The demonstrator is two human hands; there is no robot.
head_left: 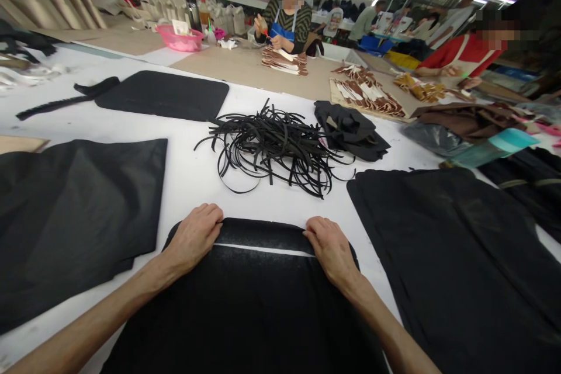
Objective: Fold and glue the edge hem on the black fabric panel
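A large black fabric panel [258, 310] lies in front of me on the white tabletop. Its far edge carries a dark band [263, 234], with a thin white strip showing just below it. My left hand [199, 234] is closed on the band's left part, fingers curled over the far edge. On the right part, my right hand [328, 242] grips the same edge, thumb and fingers pressed together. Beyond the panel lies a tangled heap of narrow black strips [280, 146].
Black sheets are stacked at left [79, 204] and right [460, 245]. Farther back lie a black panel [162, 93], crumpled black cloth [350, 128] and a pink basket [179, 41]. Across the table, a person in a blue apron [287, 23] handles brown and white pieces.
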